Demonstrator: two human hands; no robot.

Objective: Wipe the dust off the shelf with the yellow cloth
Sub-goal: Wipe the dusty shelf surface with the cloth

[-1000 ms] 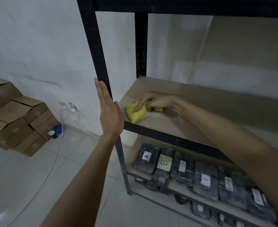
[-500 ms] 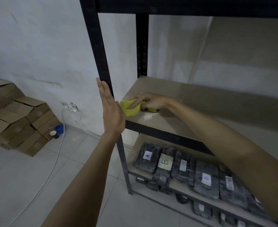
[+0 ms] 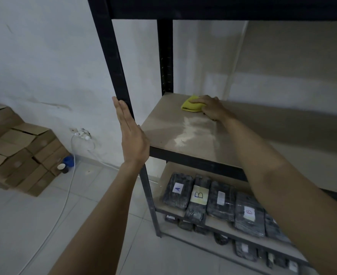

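Observation:
The shelf (image 3: 169, 128) is a tan board in a black metal rack, with a pale wiped streak running front to back. A folded yellow cloth (image 3: 190, 106) lies near the board's far left corner. My right hand (image 3: 211, 108) rests on the cloth with fingers curled over it, pressing it onto the board. My left hand (image 3: 133, 135) lies flat with straight fingers against the rack's front left post (image 3: 112, 56), holding nothing.
The lower shelf holds several black wrapped packages (image 3: 199, 197) with lettered labels. Cardboard boxes (image 3: 14, 151) are stacked on the floor at the left, beside a wall socket with a white cable (image 3: 70, 175) and a small cup (image 3: 61, 167). A white wall stands behind the rack.
My right hand has slid the yellow cloth from the shelf's front left edge back to the far left corner. The left hand stays on the post.

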